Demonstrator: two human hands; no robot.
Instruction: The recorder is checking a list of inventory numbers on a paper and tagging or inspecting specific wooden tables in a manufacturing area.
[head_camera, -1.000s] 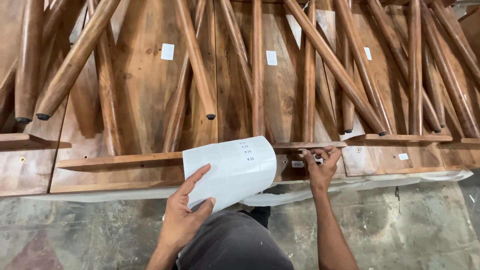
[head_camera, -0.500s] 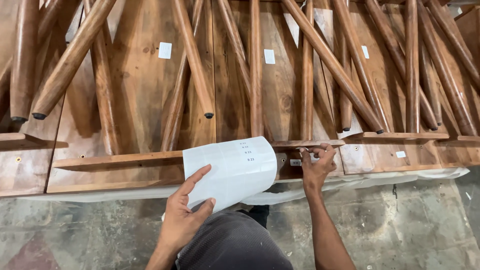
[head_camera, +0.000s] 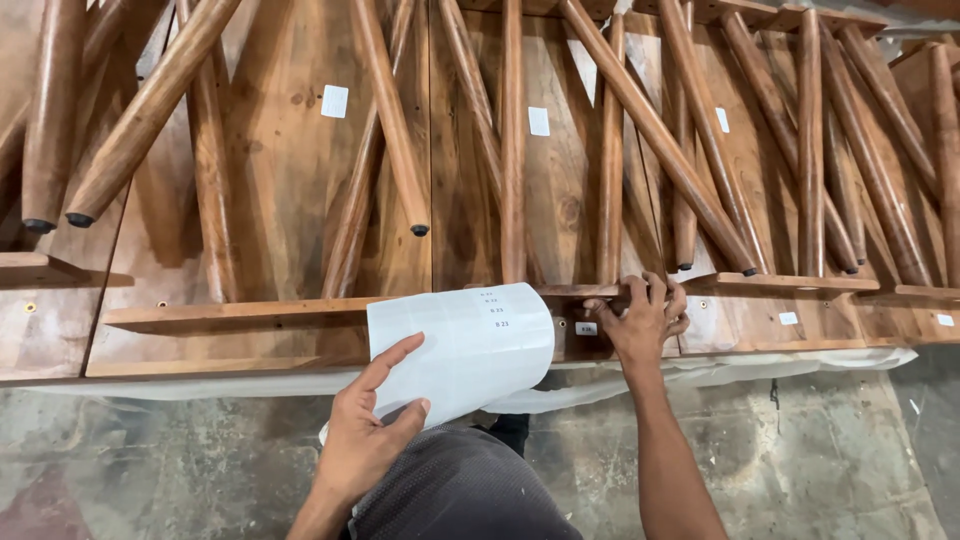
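Little has moved since the earlier frames: the view has drifted slightly and the right hand has settled a touch more firmly on the wooden edge, while the left hand keeps the sheet where it was.

The left hand, at lower centre of the frame, has its fingers partly closed on a curled white sheet of labels — thumb on top, index finger stretched along the paper, apparently to keep it from rolling shut. The sheet rises from the hand toward the middle of the frame and covers part of the rail behind it.

The right hand, right of centre, is pressed with bent fingers against the wooden rail of an upturned table, just above a small white sticker on the wood; whether anything sits under the fingertips I cannot tell.

Upturned wooden tables fill the upper frame, their tapered legs pointing toward the camera — several undersides carry a white tag. A pale plastic sheet lies beneath them on the concrete floor.
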